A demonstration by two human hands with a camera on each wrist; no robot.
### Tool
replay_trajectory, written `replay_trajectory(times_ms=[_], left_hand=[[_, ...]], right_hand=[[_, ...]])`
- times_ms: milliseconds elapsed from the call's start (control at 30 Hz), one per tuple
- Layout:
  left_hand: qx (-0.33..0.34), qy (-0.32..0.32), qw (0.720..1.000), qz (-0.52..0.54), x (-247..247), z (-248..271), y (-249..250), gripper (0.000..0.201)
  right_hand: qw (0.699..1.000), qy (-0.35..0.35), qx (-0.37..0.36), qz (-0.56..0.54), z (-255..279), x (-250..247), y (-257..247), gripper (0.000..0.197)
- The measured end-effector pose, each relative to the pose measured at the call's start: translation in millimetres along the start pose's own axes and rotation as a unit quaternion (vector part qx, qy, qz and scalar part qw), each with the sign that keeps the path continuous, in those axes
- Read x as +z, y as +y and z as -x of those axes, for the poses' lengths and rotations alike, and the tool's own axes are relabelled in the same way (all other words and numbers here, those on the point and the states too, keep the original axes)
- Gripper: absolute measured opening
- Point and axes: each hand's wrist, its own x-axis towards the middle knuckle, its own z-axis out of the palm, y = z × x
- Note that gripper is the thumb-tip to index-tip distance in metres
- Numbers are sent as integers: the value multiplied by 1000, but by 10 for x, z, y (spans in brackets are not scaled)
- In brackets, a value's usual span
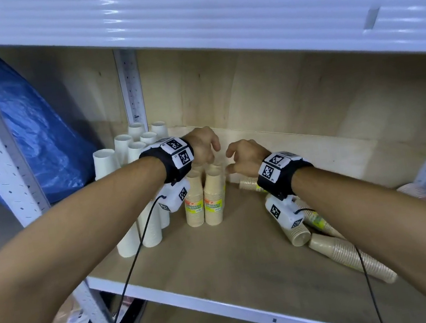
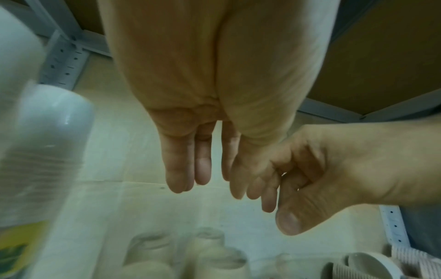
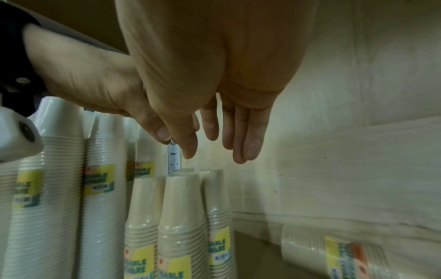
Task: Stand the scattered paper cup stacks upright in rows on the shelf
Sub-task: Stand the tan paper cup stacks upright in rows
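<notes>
Both hands [image 1: 222, 154] hover empty above upright brown stacks [image 1: 213, 197] labelled "DISPOSABLE".

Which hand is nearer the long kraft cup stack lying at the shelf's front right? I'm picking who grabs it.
Right. The right hand hovers behind that lying stack; the left hand is farther left.

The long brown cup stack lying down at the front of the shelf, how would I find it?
Start at the white metal shelf's wooden board and go to its front right, under the right hand's forearm. A long stack of ribbed brown paper cups lies on its side there. Unlike the upright brown stacks near the back, it is toppled and nearest the front edge.
</notes>
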Motion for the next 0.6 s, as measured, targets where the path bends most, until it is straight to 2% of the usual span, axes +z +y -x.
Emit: replay_trajectory(times_ms=[233, 467, 600], left_hand=[[67, -20, 997, 20, 185, -101, 502, 42], [126, -60, 990, 4, 653, -214, 926, 44], [144, -106, 984, -4, 1026, -335, 1067, 50]], right_hand=[[997, 5, 72, 41, 332, -240, 501, 46], [986, -26, 156, 52, 856, -334, 1031, 43], [978, -75, 180, 75, 1144, -235, 1276, 47]])
